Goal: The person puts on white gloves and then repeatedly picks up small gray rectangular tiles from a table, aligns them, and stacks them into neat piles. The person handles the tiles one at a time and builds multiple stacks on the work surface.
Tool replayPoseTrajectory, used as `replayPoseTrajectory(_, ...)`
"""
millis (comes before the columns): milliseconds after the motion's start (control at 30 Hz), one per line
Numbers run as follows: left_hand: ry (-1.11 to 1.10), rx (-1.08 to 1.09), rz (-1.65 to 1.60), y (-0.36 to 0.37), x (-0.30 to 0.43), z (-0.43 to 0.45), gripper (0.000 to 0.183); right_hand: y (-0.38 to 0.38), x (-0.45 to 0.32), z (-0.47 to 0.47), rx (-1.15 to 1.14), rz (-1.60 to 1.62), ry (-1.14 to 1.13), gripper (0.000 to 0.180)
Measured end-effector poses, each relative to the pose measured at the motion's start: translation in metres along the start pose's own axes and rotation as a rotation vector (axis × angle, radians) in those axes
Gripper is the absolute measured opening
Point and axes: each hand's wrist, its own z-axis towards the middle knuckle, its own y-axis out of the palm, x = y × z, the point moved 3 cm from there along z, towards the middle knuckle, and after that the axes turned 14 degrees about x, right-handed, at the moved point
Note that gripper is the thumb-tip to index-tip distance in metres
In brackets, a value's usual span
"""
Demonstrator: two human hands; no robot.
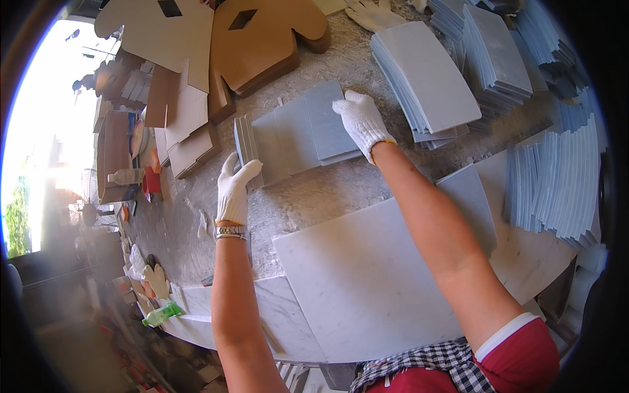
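My left hand (239,186), in a white knitted glove, is at the near end of a few thin grey stone tiles standing on edge (245,140). Its fingers reach along their left side and the thumb lies across the near end. Flat grey pieces (292,140) extend to the right of these tiles. At the right end, a small stack of grey tiles (330,120) lies on top. My right hand (363,120), gloved too, grips that stack's right edge; its fingertips below the edge are hidden.
Die-cut brown cardboard sheets (265,44) are piled at the far left. Stacks of grey tiles (425,78) and a row of upright tiles (555,182) stand at right. A white marble slab (363,285) covers the near edge. A green bottle (162,314) lies at left.
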Motion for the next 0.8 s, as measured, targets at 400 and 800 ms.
replayPoseTrajectory(400, -0.042, -0.028, -0.347, -0.02, -0.021, -0.036, 0.041, -0.014, 0.001, 0.011, 0.051, 0.108, -0.021, 0.032)
replayPoseTrajectory(800, 0.453, 0.421, 0.813, 0.06, 0.025, -0.021, 0.09, -0.017, -0.001, 0.015, 0.074, 0.15, -0.042, 0.031)
